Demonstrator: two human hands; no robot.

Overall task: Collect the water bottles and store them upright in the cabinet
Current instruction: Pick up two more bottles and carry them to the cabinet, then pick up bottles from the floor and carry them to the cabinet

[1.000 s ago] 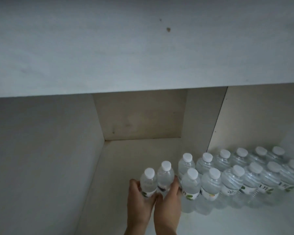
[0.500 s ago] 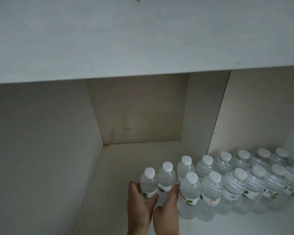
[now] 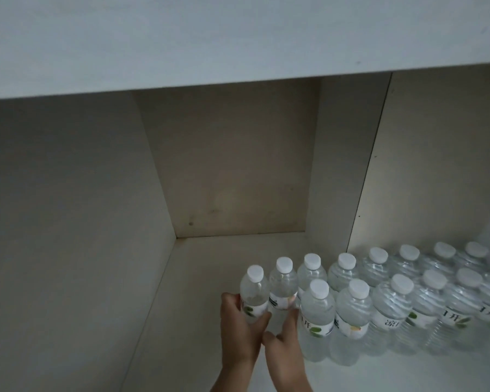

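Both hands have barely moved since a second ago; mostly the view has tilted up, showing more of the cabinet back wall. Left hand fingers curl round the outer bottle, right hand fingers, as far as visible, press the second bottle just beyond them, both upright on the shelf floor and touching the stored rows right of the fingers. Looks nearly done for this pair: release is left, and whether more bottles wait outside can't be told.
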